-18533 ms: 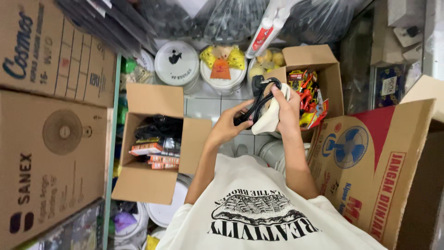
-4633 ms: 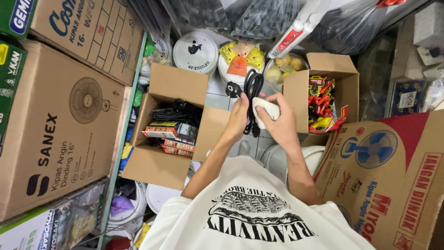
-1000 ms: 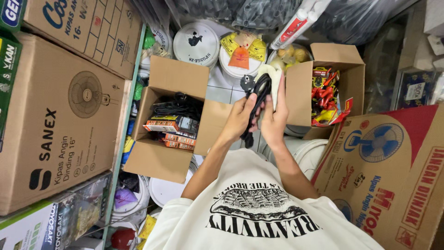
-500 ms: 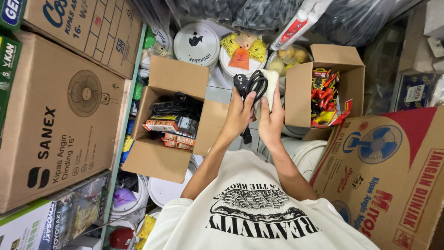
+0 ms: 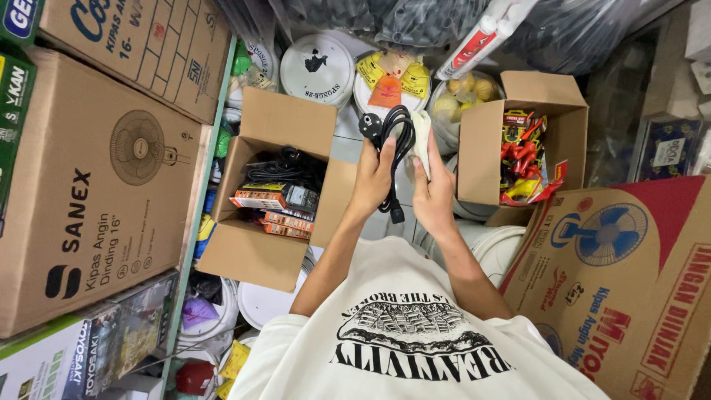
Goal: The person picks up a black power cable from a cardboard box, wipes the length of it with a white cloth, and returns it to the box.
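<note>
Holding a coiled black power cable up between both hands, the person looks to be in the bundling step: the loops are gathered, the round plug sticks out at 11 o'clock of the coil, and a loose tail with a small end hangs down at 6 o'clock between the wrists. The left hand has its grip closed on the coil's left side, thumb laid across the loops. The right hand closes on the other side together with a pale cloth or bag that rises behind the cable.

At 9 o'clock from the hands stands an open cardboard box with more black cords and orange packets inside. At 3 o'clock, another open box holds red and yellow packaged items.

As a judgement, the next move calls for keeping the loops pinched with one hand so they do not spring apart while the other deals with the hanging tail.
</note>
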